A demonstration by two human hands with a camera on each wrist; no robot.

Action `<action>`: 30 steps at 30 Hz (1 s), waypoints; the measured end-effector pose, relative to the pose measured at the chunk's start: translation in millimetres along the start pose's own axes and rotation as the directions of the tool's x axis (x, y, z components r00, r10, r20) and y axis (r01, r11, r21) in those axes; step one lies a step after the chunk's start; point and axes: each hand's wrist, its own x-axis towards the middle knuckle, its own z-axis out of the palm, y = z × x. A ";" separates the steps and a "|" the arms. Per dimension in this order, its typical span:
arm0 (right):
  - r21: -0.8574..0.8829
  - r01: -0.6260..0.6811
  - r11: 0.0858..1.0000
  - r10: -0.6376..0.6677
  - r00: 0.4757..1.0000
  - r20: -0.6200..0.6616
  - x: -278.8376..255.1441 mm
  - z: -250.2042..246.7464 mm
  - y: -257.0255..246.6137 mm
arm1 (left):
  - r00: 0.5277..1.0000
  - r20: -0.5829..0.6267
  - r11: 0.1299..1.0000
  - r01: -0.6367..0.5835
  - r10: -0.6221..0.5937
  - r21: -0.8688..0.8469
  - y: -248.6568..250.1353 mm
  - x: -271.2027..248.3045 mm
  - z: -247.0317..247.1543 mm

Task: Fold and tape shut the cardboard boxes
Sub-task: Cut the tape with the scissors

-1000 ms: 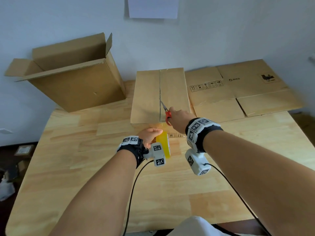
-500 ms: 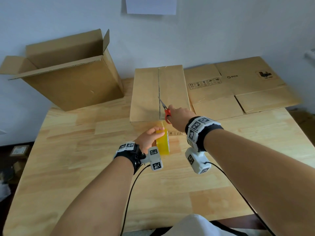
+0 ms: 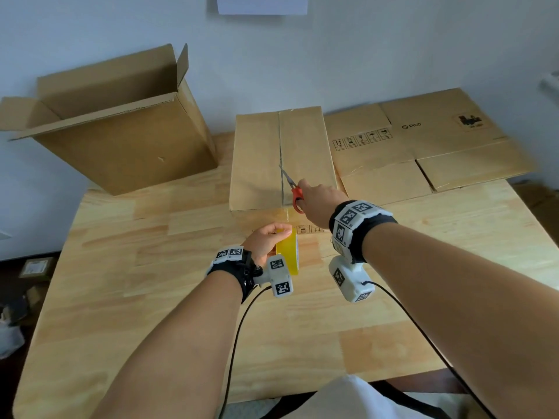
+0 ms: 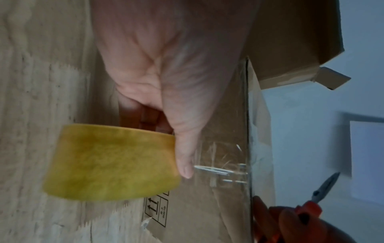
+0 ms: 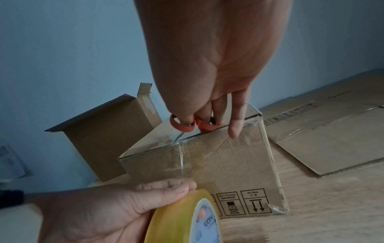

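Box [image 3: 282, 160] taped; 2nd box [image 3: 121, 128] open.

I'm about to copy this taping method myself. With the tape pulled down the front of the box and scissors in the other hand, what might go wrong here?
The scissors in the right hand sit above the box, away from the clear tape stretched down its front; cutting likely means reaching near the left hand. If the grip on the tape roll slackens, the strip may wrinkle or stick to itself.
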 end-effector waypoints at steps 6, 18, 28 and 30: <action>0.054 0.002 0.999 -0.002 1.000 -0.011 1.9 4.4 6.3 | 0.999 -0.009 0.998 0.036 -0.037 -0.044 -2.7 -4.1 2.7; 0.554 -0.017 0.832 -0.029 0.997 0.074 -3.2 -21.5 34.3 | 0.998 -0.053 0.984 0.022 -0.032 -0.179 -2.0 -6.8 7.5; 0.126 -0.170 0.977 0.067 0.813 0.578 -19.0 -8.6 36.4 | 1.000 -0.023 0.997 0.011 -0.013 -0.077 2.8 -10.8 3.1; 0.073 -0.111 0.991 0.054 0.837 0.545 -18.0 -12.1 29.6 | 1.000 0.013 0.998 0.014 -0.013 -0.064 5.8 -13.8 3.3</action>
